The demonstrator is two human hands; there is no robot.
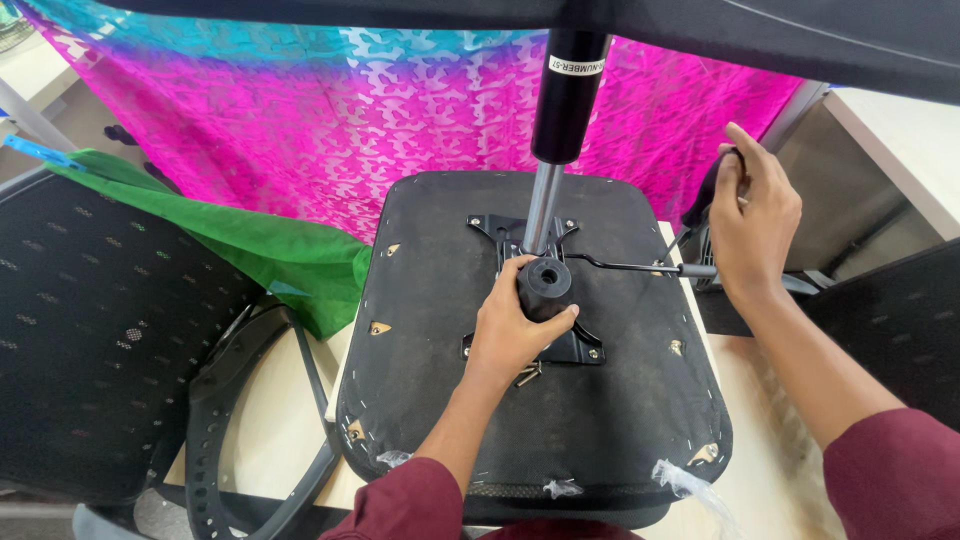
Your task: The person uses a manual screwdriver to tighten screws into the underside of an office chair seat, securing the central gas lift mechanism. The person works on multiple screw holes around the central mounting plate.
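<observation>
Sleeves: maroon cuffs sat at the bottom edge of the frame, one at centre, one at lower right.
Seat: an upturned black chair seat [440,400] lay on the pale table [270,420] at centre frame.
Left hand: the left hand [510,335] was closed around the black knob [543,283] on the metal mechanism plate [575,345], mid-frame.
Right hand: the right hand [750,225] gripped a black handle [712,190] at the seat's right edge, above the thin lever rod [620,266].
Gas cylinder: the black and silver gas cylinder [562,110] rose from the plate toward top centre.
Left side: a black mesh backrest [90,340] lay at left, a green cloth [270,250] beside it.
Backdrop: a pink and teal cloth [300,110] hung across the upper frame.
</observation>
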